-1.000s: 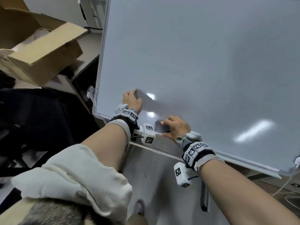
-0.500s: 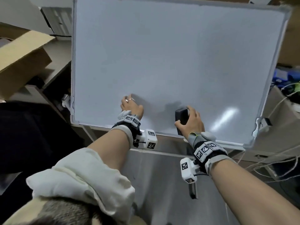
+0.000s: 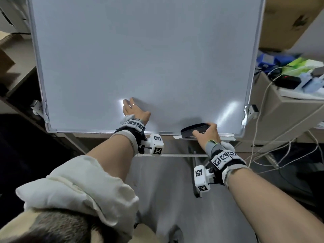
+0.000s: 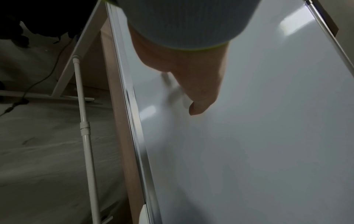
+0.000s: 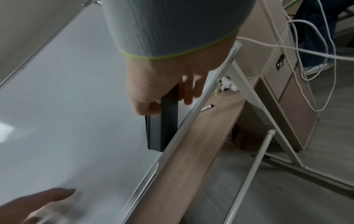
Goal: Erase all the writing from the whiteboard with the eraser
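The whiteboard (image 3: 140, 50) fills the head view, and I see no writing on its surface. My left hand (image 3: 133, 111) lies flat against the board's lower middle with straight fingers; in the left wrist view its thumb (image 4: 199, 94) points along the whiteboard (image 4: 258, 136). My right hand (image 3: 207, 135) grips the dark eraser (image 3: 193, 130) at the board's bottom edge, over the tray. In the right wrist view the eraser (image 5: 164, 128) stands on edge against the whiteboard (image 5: 67, 106), held between thumb and fingers beside the tray rail (image 5: 191, 115).
A pen (image 5: 206, 108) lies on the wooden ledge below the board. White cables (image 3: 259, 120) hang at the right beside a cluttered cabinet top (image 3: 298, 76). A cardboard box (image 3: 5, 55) sits at the left. The board's stand pole (image 4: 84, 128) runs under it.
My right hand has carried the eraser right along the board's bottom and down to its bottom edge, turning it on edge. The left hand stays pressed on the board. The head view has shifted right.
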A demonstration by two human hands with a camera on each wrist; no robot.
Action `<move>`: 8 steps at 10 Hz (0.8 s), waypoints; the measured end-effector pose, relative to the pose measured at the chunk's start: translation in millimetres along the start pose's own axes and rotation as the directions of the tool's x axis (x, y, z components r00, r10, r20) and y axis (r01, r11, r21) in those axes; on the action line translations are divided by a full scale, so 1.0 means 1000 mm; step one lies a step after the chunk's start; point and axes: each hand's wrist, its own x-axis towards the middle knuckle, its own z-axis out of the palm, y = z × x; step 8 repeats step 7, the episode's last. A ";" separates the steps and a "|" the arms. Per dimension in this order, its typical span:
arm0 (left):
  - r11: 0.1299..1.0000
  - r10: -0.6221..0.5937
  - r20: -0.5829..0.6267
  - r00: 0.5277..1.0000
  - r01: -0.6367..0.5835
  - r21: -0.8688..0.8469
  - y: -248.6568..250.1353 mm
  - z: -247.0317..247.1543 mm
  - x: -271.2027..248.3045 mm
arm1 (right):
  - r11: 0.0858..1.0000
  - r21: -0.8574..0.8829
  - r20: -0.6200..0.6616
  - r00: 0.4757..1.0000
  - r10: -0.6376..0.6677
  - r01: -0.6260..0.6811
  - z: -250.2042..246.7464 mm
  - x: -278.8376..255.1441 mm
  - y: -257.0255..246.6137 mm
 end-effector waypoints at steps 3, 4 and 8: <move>0.999 -0.011 0.001 1.000 0.011 0.033 0.009 -0.002 -0.003 | 0.950 -0.305 -0.056 0.997 0.048 -0.063 0.010 0.002 0.006; 0.997 -0.023 0.058 0.998 0.019 0.068 0.014 -0.006 -0.007 | 0.944 -0.309 -0.015 0.993 0.119 -0.118 0.009 0.004 0.008; 0.973 -0.061 0.112 0.992 0.034 0.229 0.033 -0.024 -0.018 | 0.837 0.285 -0.172 0.884 -0.435 0.467 -0.056 0.000 -0.097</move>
